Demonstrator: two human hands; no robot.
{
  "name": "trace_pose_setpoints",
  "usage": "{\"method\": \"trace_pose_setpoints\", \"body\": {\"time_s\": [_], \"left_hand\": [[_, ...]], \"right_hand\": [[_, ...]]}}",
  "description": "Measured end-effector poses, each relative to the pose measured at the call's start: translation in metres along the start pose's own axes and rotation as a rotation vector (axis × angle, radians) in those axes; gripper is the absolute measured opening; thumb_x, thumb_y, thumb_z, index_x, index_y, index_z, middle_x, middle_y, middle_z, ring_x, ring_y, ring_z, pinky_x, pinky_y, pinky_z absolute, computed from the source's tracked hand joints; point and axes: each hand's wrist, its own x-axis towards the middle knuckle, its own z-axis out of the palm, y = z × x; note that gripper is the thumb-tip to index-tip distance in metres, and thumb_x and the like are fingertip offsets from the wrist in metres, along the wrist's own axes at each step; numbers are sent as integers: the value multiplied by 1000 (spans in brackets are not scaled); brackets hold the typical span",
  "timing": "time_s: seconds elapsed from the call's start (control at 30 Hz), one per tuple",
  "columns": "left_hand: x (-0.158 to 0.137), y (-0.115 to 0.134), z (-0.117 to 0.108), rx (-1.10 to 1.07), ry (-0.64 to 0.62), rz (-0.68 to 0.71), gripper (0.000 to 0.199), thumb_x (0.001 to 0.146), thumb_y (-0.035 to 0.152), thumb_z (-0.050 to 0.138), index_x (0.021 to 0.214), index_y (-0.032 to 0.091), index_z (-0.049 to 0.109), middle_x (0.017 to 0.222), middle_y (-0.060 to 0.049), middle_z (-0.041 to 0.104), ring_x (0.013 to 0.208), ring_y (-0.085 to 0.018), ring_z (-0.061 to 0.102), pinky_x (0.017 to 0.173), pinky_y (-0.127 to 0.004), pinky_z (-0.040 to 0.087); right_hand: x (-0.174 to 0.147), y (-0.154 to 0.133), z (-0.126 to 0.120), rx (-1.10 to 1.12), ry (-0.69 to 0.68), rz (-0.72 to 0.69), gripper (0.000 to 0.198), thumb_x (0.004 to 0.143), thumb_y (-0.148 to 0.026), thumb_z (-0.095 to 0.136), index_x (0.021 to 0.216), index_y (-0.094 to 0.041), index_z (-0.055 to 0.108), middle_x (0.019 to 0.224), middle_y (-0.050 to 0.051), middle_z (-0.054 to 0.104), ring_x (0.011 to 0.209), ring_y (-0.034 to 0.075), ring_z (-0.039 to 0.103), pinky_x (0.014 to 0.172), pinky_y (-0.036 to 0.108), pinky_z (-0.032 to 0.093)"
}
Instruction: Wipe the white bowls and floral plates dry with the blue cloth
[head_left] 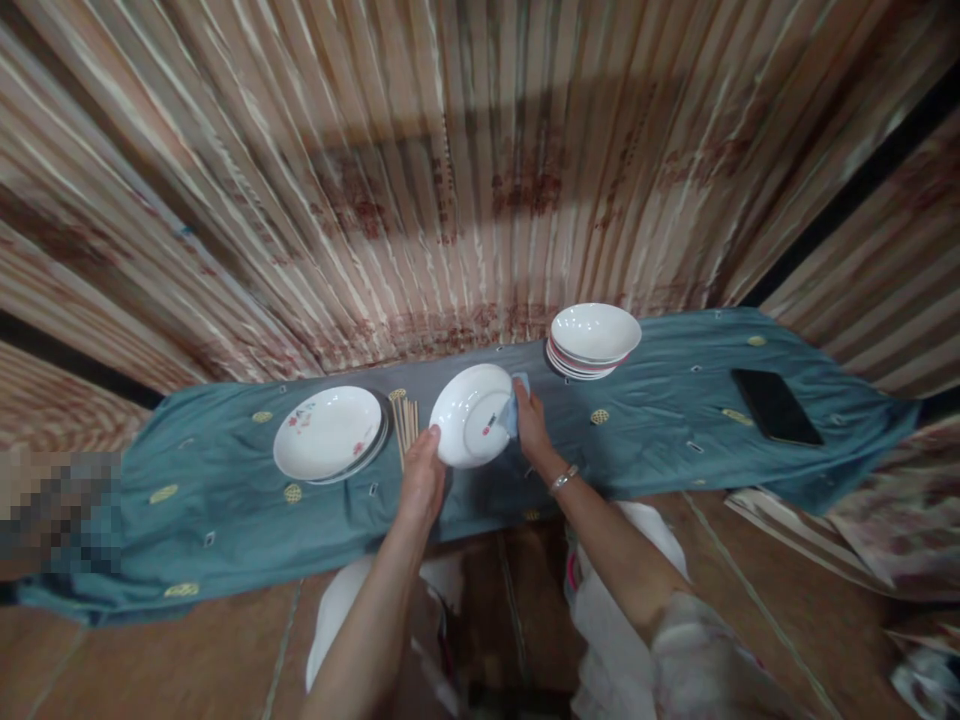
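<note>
Tilted above the table is a white plate [469,415], its underside with a red mark facing me. My left hand [422,475] grips the plate's lower left rim, thumb on the near face. In my right hand [531,425] a light blue cloth [514,405] is pinched against the plate's right edge; a bracelet circles that wrist. Just left of the held plate lie several wooden chopsticks [406,425]. Farther left rests a small stack of white plates with floral print [328,435]. Beyond my right hand stands a stack of white dishes [596,335], some with red rims.
A teal patterned cloth [637,445] covers the long narrow table. A black tablet or phone [776,405] lies at its right end. Pleated curtains [480,180] hang close behind the table. Tiled floor [247,650] shows in front, and dark poles slope at both sides.
</note>
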Motion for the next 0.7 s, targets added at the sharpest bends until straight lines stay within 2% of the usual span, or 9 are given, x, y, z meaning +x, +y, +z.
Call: {"method": "trace_pose_setpoints", "body": {"time_s": [0.17,0.3,0.5,0.7], "left_hand": [[-7,-4,2,51,2,19,47,55,37,86,94,17,69,89,-3,74,77,-15,65,75,-27,48],[-16,-5,3,68,31,-14,50,52,37,87,94,19,68,93,-3,74,77,-13,65,72,-24,48],[-22,0,-8,109,105,-107,49,52,41,88,89,17,66,88,-3,73,76,-16,66,72,-29,51],[-8,17,-9,278,32,-90,46,55,48,84,82,14,69,75,-5,72,67,-16,64,66,-28,49]], "right_hand": [[12,-10,-10,-34,-11,-95,49,76,-65,56,81,-17,64,72,0,62,71,16,54,67,27,43],[15,-12,-11,-112,-20,-153,44,79,-62,53,77,-19,62,70,-1,61,71,17,54,66,27,43],[10,-17,-8,-255,-74,-246,43,84,-60,48,70,-21,57,68,-2,60,67,17,53,66,27,42],[10,-21,-5,-350,-61,-310,41,88,-57,44,72,-22,58,72,1,64,71,20,57,73,32,46]]}}
